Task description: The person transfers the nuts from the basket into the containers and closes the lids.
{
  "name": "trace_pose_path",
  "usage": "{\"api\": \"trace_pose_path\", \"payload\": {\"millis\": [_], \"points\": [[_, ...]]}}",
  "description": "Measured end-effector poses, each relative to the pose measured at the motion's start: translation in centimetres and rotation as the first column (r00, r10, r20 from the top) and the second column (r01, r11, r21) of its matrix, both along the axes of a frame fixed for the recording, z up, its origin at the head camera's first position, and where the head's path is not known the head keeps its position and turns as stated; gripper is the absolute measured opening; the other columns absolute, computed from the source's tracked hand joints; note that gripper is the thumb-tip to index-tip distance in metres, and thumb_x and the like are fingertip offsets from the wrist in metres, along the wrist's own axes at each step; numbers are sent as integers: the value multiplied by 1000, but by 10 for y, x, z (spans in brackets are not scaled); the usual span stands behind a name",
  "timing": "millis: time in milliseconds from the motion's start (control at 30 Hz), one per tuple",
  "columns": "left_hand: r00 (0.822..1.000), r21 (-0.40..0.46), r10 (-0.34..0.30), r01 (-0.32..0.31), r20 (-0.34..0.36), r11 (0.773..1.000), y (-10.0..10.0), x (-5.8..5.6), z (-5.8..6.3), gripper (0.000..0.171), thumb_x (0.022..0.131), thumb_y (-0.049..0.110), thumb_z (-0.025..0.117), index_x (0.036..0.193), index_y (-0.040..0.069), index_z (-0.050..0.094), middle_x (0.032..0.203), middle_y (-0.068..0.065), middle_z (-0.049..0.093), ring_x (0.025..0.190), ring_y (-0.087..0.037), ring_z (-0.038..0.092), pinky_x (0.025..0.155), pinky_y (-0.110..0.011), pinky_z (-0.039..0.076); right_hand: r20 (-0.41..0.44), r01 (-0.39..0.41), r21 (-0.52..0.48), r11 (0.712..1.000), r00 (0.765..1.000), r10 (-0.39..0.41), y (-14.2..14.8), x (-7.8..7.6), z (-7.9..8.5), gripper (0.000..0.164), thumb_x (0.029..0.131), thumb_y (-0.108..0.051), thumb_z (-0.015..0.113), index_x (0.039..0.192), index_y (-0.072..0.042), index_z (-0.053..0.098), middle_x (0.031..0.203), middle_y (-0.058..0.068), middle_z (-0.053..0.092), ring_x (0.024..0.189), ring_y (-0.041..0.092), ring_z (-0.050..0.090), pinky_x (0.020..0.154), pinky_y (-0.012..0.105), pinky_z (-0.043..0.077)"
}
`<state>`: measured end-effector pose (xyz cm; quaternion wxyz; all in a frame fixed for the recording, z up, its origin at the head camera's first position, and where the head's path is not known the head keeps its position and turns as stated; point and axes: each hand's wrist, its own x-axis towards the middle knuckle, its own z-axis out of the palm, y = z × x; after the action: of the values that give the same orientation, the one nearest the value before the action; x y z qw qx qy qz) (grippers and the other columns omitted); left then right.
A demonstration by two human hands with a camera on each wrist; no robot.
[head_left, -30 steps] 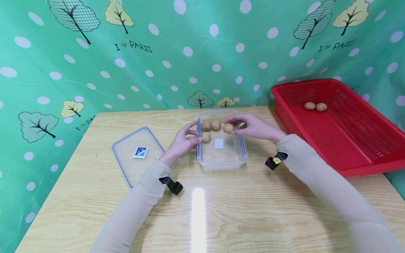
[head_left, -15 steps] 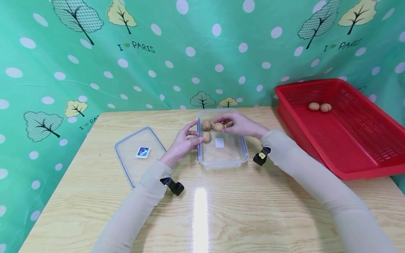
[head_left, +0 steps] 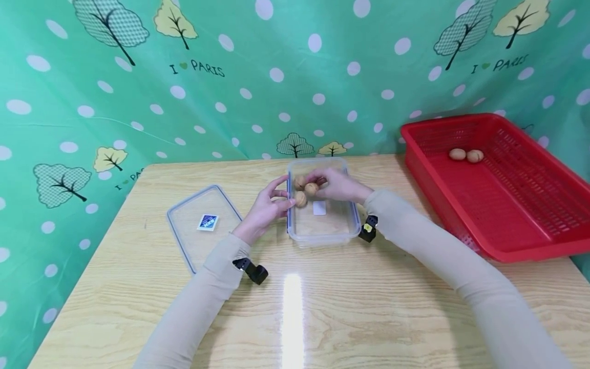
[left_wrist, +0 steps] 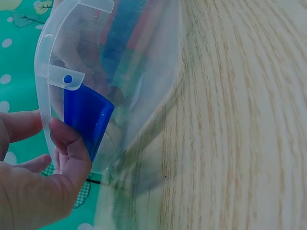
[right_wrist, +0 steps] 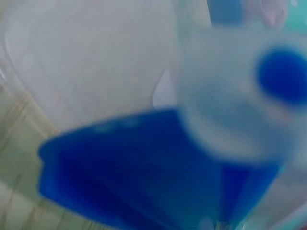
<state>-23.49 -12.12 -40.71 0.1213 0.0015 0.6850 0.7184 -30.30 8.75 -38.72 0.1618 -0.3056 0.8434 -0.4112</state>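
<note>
A clear plastic food container (head_left: pixel 322 240) with blue side latches stands on the table. My left hand (head_left: pixel 265 207) grips its left side; in the left wrist view, the fingers curl around the rim beside a blue latch (left_wrist: pixel 88 115). Reaching inside from the right, my right hand (head_left: pixel 338 184) pinches a walnut (head_left: pixel 311 189) near the left wall. Two other walnuts show there, one at the back (head_left: pixel 299 181) and one by my left thumb (head_left: pixel 300 199). The right wrist view is mostly filled by a blurred blue latch (right_wrist: pixel 120 167), which hides the pinched walnut.
A clear lid (head_left: pixel 184 225) with a blue edge lies left of the container, with a small blue-and-white label (head_left: pixel 208 222) on it. At the right, a red plastic basket (head_left: pixel 442 195) holds two walnuts (head_left: pixel 457 154). A green patterned cloth (head_left: pixel 258 102) hangs behind the table.
My right hand has moved left inside the container, bringing its walnut up against the others; it now covers one walnut seen earlier. My left hand keeps its grip in place.
</note>
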Motion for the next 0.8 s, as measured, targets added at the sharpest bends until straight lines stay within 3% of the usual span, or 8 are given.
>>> {"api": "trace_pose_path", "payload": {"millis": [233, 433, 600, 800], "points": [[1000, 14, -4, 4, -1, 1000, 0, -1, -1, 70, 90, -8, 58, 151, 16, 33, 113, -14, 44, 77, -16, 54, 64, -23, 52, 28, 5, 14, 1000, 1000, -5, -2, 0, -1, 42, 86, -3, 70, 126, 4, 58, 127, 18, 59, 115, 32, 55, 100, 42, 44], [1000, 5, -5, 5, 18, 1000, 1, 0, -4, 71, 90, -6, 58, 151, 19, 33, 115, -15, 42, 79, -19, 54, 63, -25, 53, 145, -12, 24, 1000, 989, 9, 0, 5, 1, 50, 88, -4, 66, 135, 5, 50, 135, 21, 52, 122, 33, 49, 104, 43, 40], [1000, -92, -16, 15, -15, 996, 4, 2, -6, 69, 92, -2, 57, 151, 23, 31, 112, -14, 42, 82, -22, 55, 66, -31, 55, 160, -68, 64, 996, 985, 57, 5, 6, 4, 58, 88, -5, 66, 140, 7, 42, 140, 24, 45, 127, 37, 44, 107, 46, 37], [997, -178, 2, -15, -71, 984, 5, 0, -6, 69, 89, -1, 57, 149, 21, 32, 116, -16, 40, 90, -24, 51, 69, -31, 52, 155, -125, 80, 989, 982, 112, 15, 5, 16, 57, 89, -7, 64, 140, 6, 42, 141, 22, 45, 128, 40, 43, 106, 51, 35]]}}
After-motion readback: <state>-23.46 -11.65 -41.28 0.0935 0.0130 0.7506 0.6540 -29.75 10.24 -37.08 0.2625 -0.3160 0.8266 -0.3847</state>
